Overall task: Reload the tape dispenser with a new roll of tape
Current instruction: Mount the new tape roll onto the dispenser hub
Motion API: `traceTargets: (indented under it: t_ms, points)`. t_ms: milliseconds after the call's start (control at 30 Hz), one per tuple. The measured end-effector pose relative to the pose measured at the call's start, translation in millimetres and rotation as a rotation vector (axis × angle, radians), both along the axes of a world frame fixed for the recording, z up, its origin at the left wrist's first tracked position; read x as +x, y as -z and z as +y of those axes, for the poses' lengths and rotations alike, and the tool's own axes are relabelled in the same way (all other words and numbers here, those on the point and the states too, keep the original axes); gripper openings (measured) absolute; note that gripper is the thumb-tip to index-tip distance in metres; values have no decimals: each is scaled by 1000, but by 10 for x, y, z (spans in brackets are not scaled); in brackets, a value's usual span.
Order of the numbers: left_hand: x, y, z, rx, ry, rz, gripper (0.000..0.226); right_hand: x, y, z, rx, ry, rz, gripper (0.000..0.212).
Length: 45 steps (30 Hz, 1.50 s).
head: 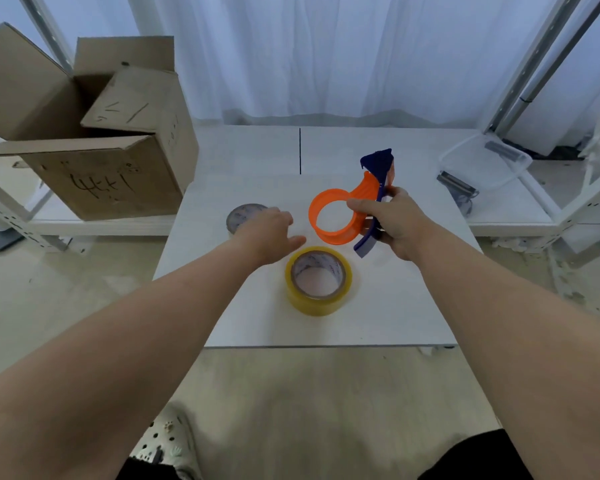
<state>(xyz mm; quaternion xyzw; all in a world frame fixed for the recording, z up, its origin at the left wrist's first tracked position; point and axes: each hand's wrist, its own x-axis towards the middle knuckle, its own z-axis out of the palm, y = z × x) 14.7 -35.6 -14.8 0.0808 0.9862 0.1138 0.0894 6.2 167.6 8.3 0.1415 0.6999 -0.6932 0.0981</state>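
Note:
My right hand [394, 223] grips the blue handle of the tape dispenser [340, 216] and holds it a little above the white table [395, 306]. Its orange ring has no roll on it, and its blue cutter end points away from me. A full roll of yellowish tape [318, 280] lies flat on the table just in front of the dispenser. To the left lies an empty grey tape core [240, 216]. My left hand [267, 233] reaches over the core's right edge, with the thumb stretched out to the right, away from the core. The fingertips are hidden behind the hand.
An open cardboard box [94, 140] stands on a low white shelf at the left. A clear plastic tub [485, 161] and a dark metal part [458, 187] lie at the back right. A white curtain hangs behind, and metal rack posts stand on the right.

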Motion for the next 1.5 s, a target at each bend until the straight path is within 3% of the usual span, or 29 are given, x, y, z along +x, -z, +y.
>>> traceTargets:
  t_ms: [167,367,567,700,867,1200,1367,1500]
  points:
    - [173,25,180,-111,-10,-159,55,162,-80,70,126,26,17,56]
    - [272,134,261,-56,-19,-203,22,291,-62,276,409,109,146,57]
    - [197,47,215,-117,55,-71,10,315,-106,410,438,153,208,71]
    - [110,-187,61,-58,38,54,15,280,-172,393,409,143,216,89]
    - [143,-556,-123,77,48,237,24,272,-298,314,462,106,306,68]
    - [319,-880,-151,453,33,490,20,286,-460,64,210,156,375,64]
    - [352,-994,-75,542,36,530,15,287,-475,-9,89,106,346,58]
    - [348,-1018,-55,495,39,519,13,296,-526,-68,-4,55,330,56]
